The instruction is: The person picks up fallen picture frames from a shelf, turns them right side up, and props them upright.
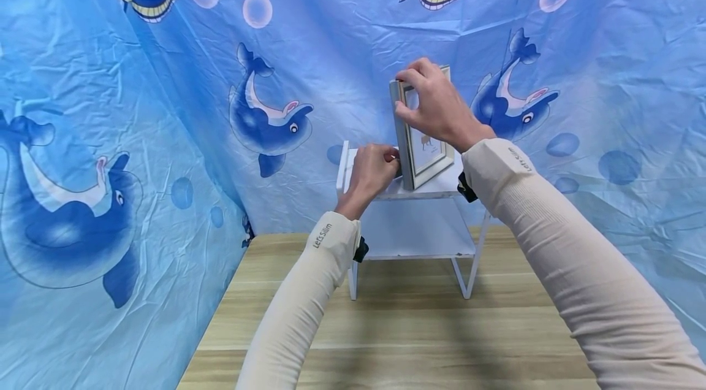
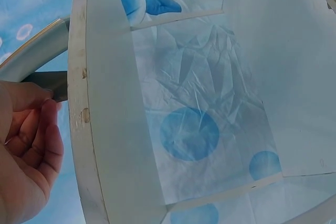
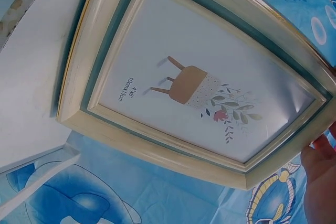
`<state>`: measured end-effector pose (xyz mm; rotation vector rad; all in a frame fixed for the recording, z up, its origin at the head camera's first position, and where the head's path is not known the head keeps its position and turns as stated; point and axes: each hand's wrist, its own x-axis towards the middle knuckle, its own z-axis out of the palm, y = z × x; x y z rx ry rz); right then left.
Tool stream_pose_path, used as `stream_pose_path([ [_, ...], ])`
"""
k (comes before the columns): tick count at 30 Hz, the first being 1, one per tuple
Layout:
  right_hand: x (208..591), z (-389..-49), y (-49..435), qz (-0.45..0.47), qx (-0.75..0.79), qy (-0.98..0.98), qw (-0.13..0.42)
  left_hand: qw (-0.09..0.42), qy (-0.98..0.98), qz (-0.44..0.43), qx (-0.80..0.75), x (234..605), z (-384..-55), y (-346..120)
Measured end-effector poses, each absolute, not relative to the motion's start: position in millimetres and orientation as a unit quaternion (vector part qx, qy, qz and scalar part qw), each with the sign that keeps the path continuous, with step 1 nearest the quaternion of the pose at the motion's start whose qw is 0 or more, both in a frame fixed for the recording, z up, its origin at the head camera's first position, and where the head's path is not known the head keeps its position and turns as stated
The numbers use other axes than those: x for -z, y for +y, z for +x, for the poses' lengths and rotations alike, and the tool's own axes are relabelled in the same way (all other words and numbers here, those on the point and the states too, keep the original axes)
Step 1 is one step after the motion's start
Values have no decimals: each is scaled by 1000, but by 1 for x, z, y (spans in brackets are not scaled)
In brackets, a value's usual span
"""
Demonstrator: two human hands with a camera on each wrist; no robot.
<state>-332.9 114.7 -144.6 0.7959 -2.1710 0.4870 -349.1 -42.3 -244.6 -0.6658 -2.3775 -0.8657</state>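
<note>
A cream photo frame (image 1: 405,138) with a teal inner band stands on its lower edge on a small white table (image 1: 441,184). Its print of a stool and flowers (image 3: 186,85) shows in the right wrist view. My right hand (image 1: 436,102) grips the frame near its top, thumb at the front. My left hand (image 1: 373,168) is low behind the frame. In the left wrist view its thumb and finger pinch a dark grey strip (image 2: 52,83), which looks like the frame's back stand. The strip's far end is hidden by the table edge.
The table has a lower shelf (image 1: 413,227), thin white legs (image 1: 471,261) and a raised white rail (image 1: 343,169) at its left side. It stands on a wood-grain floor (image 1: 408,328). A blue curtain (image 1: 331,71) with dolphins and fish hangs behind and at both sides.
</note>
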Motion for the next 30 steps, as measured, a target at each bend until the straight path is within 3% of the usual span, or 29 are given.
stream_pose_path([
  [30,147,-333,120,332,-210,-838,377,306,-877,-223,296,248,-340,-30],
])
